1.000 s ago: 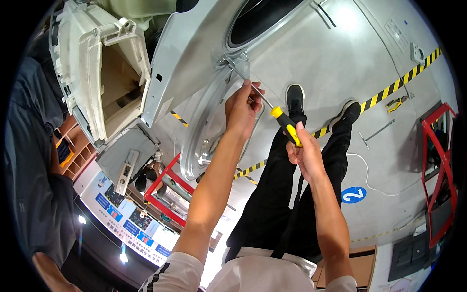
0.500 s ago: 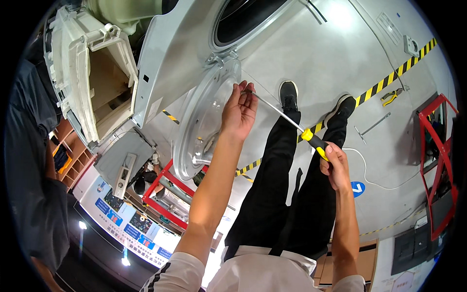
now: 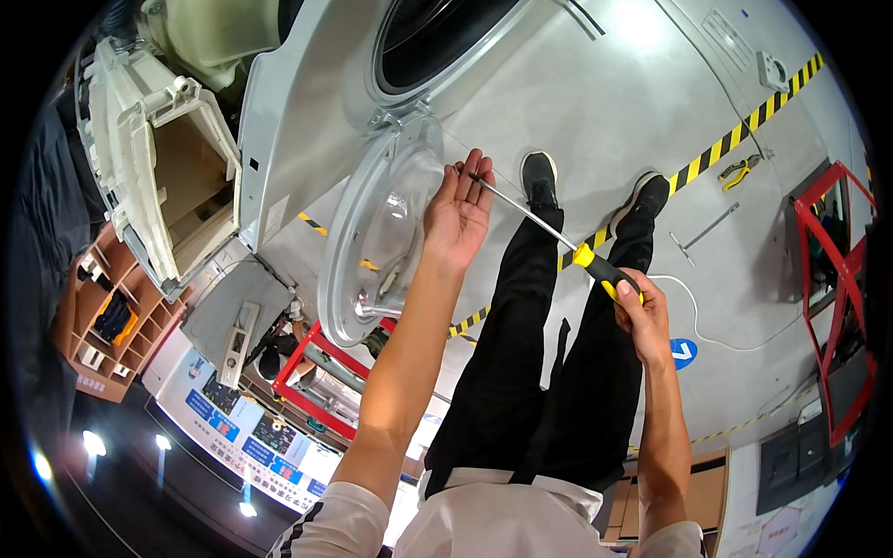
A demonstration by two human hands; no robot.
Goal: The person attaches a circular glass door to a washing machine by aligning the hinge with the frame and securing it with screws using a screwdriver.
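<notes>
A long screwdriver (image 3: 595,265) with a yellow and black handle lies slantwise between my hands. My right hand (image 3: 646,316) is closed round the end of its handle. Palm up, my left hand (image 3: 458,216) is at the far end of the shaft, fingers stretched out and slightly curled. A tiny dark piece shows at the screwdriver's tip, against those fingers; it is too small to name. Just left of this hand hangs the round, clear door (image 3: 339,279) of a washing machine, swung out on its hinge from the grey front panel (image 3: 312,112).
A cream plastic housing (image 3: 139,177) stands left of the panel. On the floor lie pliers (image 3: 739,174), a T-shaped wrench (image 3: 705,234) and a white cable (image 3: 693,307). Red metal frames stand at the right (image 3: 842,270) and lower left (image 3: 293,367). Striped tape (image 3: 716,163) crosses the floor.
My left fingers have straightened and the palm shows more openly. The screwdriver stays nearly in place. My view has shifted a little, and the person at far left shows less.
</notes>
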